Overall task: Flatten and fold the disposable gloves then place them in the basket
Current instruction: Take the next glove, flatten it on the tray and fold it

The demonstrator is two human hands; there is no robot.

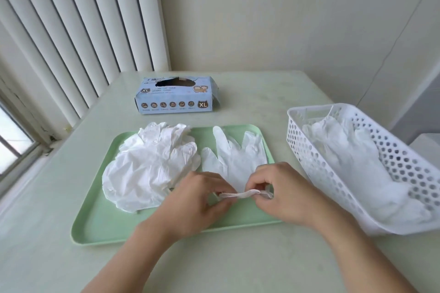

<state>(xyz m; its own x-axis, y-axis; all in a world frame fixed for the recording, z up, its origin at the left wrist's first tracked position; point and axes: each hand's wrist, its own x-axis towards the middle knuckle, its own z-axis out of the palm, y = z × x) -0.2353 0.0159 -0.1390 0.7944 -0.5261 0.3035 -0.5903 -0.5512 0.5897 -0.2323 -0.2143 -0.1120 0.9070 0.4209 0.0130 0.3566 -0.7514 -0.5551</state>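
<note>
On the pale bench (214, 257), over the mint-green plastic tray (100, 216), my left hand (190, 200) and right hand (285, 190) have their fingers (259, 187) pinched on the rolled cuff of the flattened thin white disposable glove (234, 157), seemingly starting the fold, so next I carry the cuff toward its fingertips.

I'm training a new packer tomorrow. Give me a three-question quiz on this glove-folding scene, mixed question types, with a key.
1. True or false: both hands, left and right, pinch the cuff of the flat glove.
2. Which holds the crumpled pile? A) basket B) tray C) box
3. Fill in: the basket already holds ____ and sits to the ____ of the tray.

Key
1. True; the cuff is stretched between them.
2. B; the pile lies on the green tray's left part, beside the flat glove. The box stands behind the tray.
3. Gloves; right.
</note>
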